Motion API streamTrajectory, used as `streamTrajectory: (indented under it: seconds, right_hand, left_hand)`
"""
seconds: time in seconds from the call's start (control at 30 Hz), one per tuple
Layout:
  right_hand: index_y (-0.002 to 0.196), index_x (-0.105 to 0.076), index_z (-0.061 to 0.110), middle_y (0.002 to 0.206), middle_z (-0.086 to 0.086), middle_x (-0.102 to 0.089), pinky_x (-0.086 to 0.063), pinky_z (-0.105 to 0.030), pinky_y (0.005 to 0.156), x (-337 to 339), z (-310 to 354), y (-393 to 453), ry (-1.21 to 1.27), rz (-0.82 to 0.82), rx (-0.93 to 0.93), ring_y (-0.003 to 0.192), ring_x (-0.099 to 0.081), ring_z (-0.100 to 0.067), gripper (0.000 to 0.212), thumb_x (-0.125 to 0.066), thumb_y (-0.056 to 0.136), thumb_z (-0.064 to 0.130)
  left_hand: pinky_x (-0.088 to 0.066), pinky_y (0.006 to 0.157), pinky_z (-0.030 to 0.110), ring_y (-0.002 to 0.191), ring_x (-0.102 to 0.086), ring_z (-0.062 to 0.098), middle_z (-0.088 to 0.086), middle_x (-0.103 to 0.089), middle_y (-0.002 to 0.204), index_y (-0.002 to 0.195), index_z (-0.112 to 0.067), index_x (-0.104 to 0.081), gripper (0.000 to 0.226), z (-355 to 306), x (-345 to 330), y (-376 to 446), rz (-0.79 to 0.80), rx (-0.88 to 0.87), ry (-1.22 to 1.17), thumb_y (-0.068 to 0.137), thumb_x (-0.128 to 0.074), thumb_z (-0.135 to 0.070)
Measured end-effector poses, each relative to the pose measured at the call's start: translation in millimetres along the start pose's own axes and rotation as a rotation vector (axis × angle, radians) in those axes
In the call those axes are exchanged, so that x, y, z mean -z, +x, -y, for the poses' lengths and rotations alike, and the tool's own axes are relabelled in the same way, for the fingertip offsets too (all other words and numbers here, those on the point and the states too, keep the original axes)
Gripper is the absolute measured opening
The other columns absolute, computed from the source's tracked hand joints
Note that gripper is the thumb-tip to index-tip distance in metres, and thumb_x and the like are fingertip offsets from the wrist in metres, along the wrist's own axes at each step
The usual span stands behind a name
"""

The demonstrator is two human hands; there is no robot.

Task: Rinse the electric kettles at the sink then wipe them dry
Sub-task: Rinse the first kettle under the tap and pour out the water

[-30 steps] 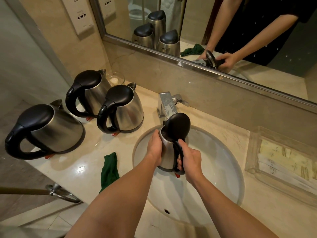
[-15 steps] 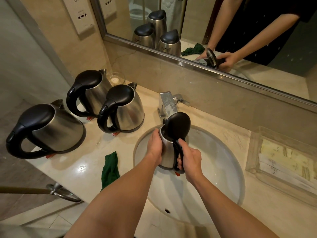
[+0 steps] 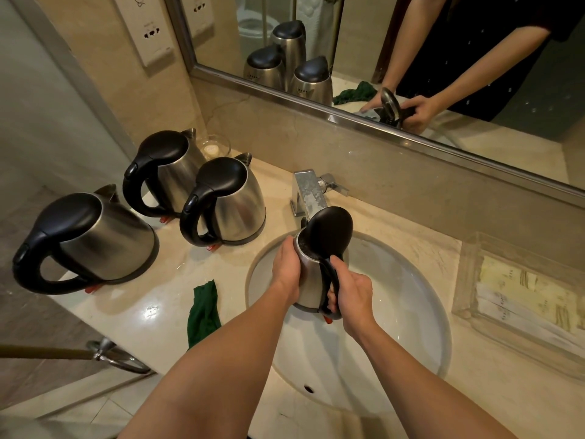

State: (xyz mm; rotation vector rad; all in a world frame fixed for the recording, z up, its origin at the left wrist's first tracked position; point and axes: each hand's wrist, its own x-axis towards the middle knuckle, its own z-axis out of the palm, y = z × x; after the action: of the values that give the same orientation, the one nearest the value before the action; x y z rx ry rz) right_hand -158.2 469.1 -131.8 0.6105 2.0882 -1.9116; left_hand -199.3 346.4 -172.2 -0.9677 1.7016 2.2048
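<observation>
Head view: right hand (image 3: 349, 294) is gripping the handle of one open-lidded kettle (image 3: 311, 267); left hand (image 3: 286, 267) is clasping its body, over the sink (image 3: 408, 315) below the tap (image 3: 308, 193). Three closed kettles (image 3: 228, 201) are standing left, one green cloth (image 3: 202, 312) lying near the counter's front edge.

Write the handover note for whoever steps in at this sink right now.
Left hand grips the steel body of the open kettle; right hand grips its black handle. The kettle is held over the sink, lid up, below the faucet. No running water can be made out.
Three closed kettles stand on the counter to the left; whether they are rinsed cannot be told.
Green cloth lies on the counter by the basin, not yet used on this kettle.
Left: finish rinsing, then wipe dry.
</observation>
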Motion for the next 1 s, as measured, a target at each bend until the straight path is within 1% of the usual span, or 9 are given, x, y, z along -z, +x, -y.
streamTrajectory:
  seconds: [0.17, 0.27, 0.47, 0.7, 0.83, 1.0]
  right_hand:
    - [0.060, -0.058, 0.008, 0.054, -0.013, -0.052, -0.045, -0.031, 0.049, -4, 0, 0, 0.001, -0.007, 0.024, 0.045, -0.048, -0.021, 0.055, -0.062, 0.096, 0.049]
    - [0.062, -0.059, 0.005, 0.055, -0.014, -0.052, -0.047, -0.033, 0.051, -5, -1, -1, 0.009, -0.011, 0.034, 0.046, -0.048, -0.023, 0.055, -0.062, 0.096, 0.049]
    - [0.062, -0.059, 0.006, 0.054, -0.014, -0.051, -0.045, -0.031, 0.049, -4, 0, 0, -0.001, -0.011, 0.023, 0.045, -0.047, -0.021, 0.055, -0.062, 0.096, 0.049]
    - [0.063, -0.060, 0.006, 0.055, -0.013, -0.052, -0.047, -0.033, 0.053, -3, -1, 0, 0.004, -0.014, 0.025, 0.046, -0.048, -0.021, 0.054, -0.063, 0.095, 0.049]
    - [0.060, -0.059, 0.008, 0.054, -0.012, -0.051, -0.046, -0.032, 0.051, -2, 0, 0, -0.003, -0.014, 0.025, 0.045, -0.047, -0.020, 0.054, -0.063, 0.096, 0.048]
    - [0.060, -0.060, 0.008, 0.054, -0.011, -0.052, -0.048, -0.032, 0.052, -2, 1, 0, -0.004, -0.021, 0.037, 0.045, -0.049, -0.019, 0.053, -0.063, 0.096, 0.048]
  left_hand:
    - [-0.049, 0.111, 0.056, 0.117, -0.067, 0.031, 0.010, -0.077, 0.112, 0.112, -0.029, -0.074, 0.047, 2, 4, -1, 0.015, 0.000, 0.010, 0.095, -0.043, -0.059]
    - [-0.049, 0.111, 0.056, 0.116, -0.067, 0.031, 0.010, -0.077, 0.112, 0.113, -0.027, -0.074, 0.048, 0, 5, -2, 0.016, -0.008, 0.014, 0.092, -0.044, -0.059]
    - [-0.048, 0.111, 0.054, 0.116, -0.066, 0.030, 0.010, -0.077, 0.111, 0.111, -0.028, -0.073, 0.042, -1, 4, -4, 0.003, -0.005, 0.017, 0.103, -0.041, -0.053]
    - [-0.048, 0.111, 0.053, 0.116, -0.067, 0.029, 0.010, -0.077, 0.112, 0.115, -0.027, -0.072, 0.041, -4, 0, -9, 0.008, -0.007, 0.007, 0.105, -0.040, -0.051]
    - [-0.048, 0.112, 0.053, 0.117, -0.067, 0.031, 0.013, -0.076, 0.113, 0.117, -0.022, -0.072, 0.048, -5, 0, -12, 0.002, -0.002, -0.007, 0.102, -0.040, -0.054]
    - [-0.048, 0.112, 0.053, 0.117, -0.066, 0.031, 0.013, -0.077, 0.113, 0.117, -0.023, -0.072, 0.049, -8, -1, -15, -0.002, 0.007, -0.005, 0.101, -0.040, -0.055]
